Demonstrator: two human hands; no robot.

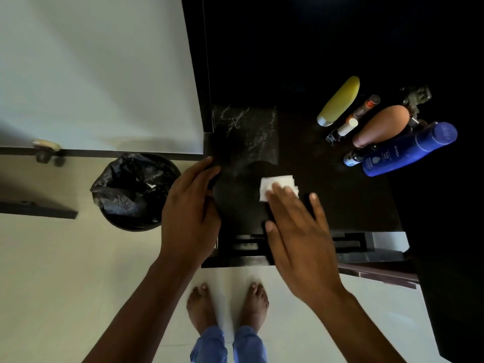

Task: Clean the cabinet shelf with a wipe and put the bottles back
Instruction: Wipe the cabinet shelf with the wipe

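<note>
Right hand (298, 231) laid flat with straight fingers (281, 191) spread over a folded white wipe (277, 183), pressing it down on the dark shelf (353, 203). Left hand (191, 205) set at the shelf's left front edge, fingers curled round that edge, apparently to brace; exactly what lay under the fingertips lost in the dark. Wipe placed near the front of the shelf, left of centre, well apart from the bottles. Pale streaks and smears showing on the surface beyond the wipe, so wiping judged unfinished. Wipe judged thin, soft and limp, light as nothing, likely to bunch or slide out from under a palm; best driven by flat pressure from several fingertips, or pinched at a folded edge when lifted. Bottles grouped at the right rear: yellow tube (339, 100), small white-capped lip balm (347, 127), brown bottle (381, 124), blue Nivea bottle (408, 150), a small dark spray (355, 156) beside it, and a tiny dark bottle (331, 137). Nivea bottle judged the heaviest, smooth plastic and possibly slippery; best taken round the middle of the body. Smaller tubes light and prone to toppling, better pinched low. Black-lined bin (136, 189) standing on the floor left of the shelf, handy for the used wipe.
</note>
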